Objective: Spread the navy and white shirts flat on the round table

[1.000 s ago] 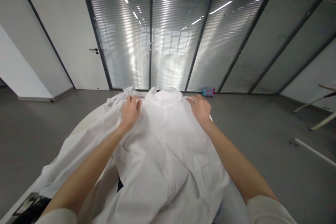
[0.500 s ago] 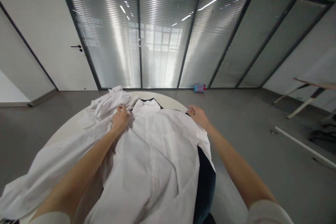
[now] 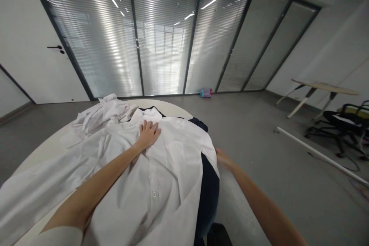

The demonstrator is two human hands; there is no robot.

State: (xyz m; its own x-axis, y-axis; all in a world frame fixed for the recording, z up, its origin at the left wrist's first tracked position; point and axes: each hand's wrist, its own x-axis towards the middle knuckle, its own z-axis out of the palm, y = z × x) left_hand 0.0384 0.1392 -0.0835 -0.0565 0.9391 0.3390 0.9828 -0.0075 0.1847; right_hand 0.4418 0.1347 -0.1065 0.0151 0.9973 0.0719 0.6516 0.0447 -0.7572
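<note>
One left hand point(image 3: 149, 135) spread on white shirt point(image 3: 173, 150), right hand point(image 3: 224, 158) at its sleeve edge, grip unclear, roomy floor point(image 3: 259, 157) beyond

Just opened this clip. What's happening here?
A person has both hands at a white, button-front collared shirt spread over a round, white table. The left hand rests on the shirt just below the collar. The right hand is at the shirt's right edge; whether it grips the fabric is unclear. Dark navy fabric shows from under the shirt along its right side. A crumpled white cloth lies at the table's far left.
</note>
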